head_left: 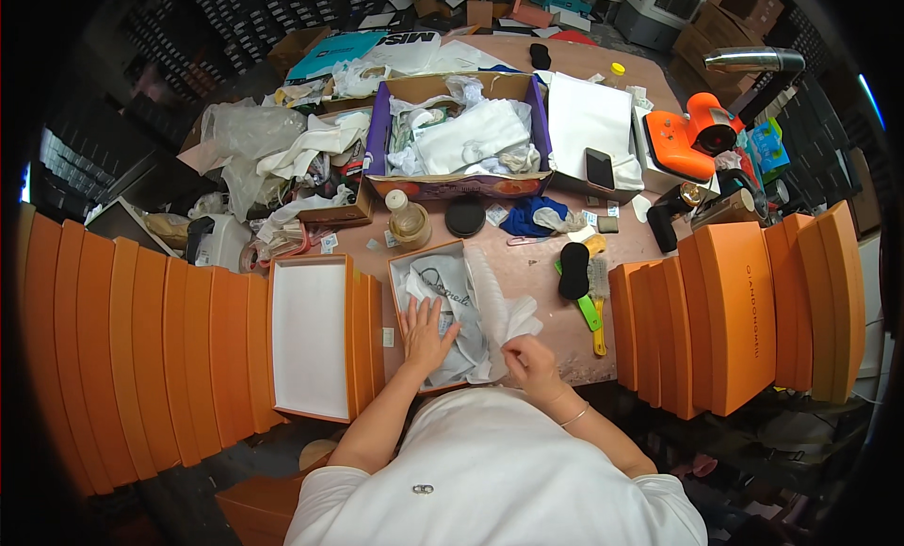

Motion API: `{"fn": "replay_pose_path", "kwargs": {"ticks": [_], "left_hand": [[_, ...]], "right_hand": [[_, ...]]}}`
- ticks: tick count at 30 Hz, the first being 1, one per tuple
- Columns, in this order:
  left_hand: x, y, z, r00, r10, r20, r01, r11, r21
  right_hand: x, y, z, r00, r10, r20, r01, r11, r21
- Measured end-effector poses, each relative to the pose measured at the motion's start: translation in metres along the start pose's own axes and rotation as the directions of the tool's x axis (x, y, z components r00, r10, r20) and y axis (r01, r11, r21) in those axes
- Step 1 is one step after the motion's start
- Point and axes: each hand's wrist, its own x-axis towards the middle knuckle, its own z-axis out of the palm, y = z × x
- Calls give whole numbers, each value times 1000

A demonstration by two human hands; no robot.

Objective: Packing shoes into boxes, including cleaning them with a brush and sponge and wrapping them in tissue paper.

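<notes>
Left hand (428, 344), fingers spread, on pale wrapping (457, 287) inside open box (392, 287); right hand (532, 362) pinching thin paper (509, 316) at box's right edge: best handled gently

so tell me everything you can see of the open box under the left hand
The open box is rectangular, orange-edged and looks like cardboard. It lies flat on the table, its long sides running away from the person. Crumpled grey-white wrapping with dark lettering fills it. The left hand rests spread on that wrapping; a white sheet, pinched by the right hand's fingers, hides much of its right edge.
</notes>
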Motion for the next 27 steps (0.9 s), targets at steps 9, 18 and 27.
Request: {"fn": "replay_pose_path", "kwargs": {"ticks": [9,18,27], "left_hand": [[-30,-9,-16,955,-215,-203,110,896,-431],[-57,21,-25,805,-593,25,227,270,-936],[-106,99,17,909,-160,385,106,982,157]], "right_hand": [[-77,89,-42,784,607,126,-591,793,-144],[62,32,78,714,-82,695,374,884,-280],[102,87,119,610,-275,743,610,762,-218]]}}
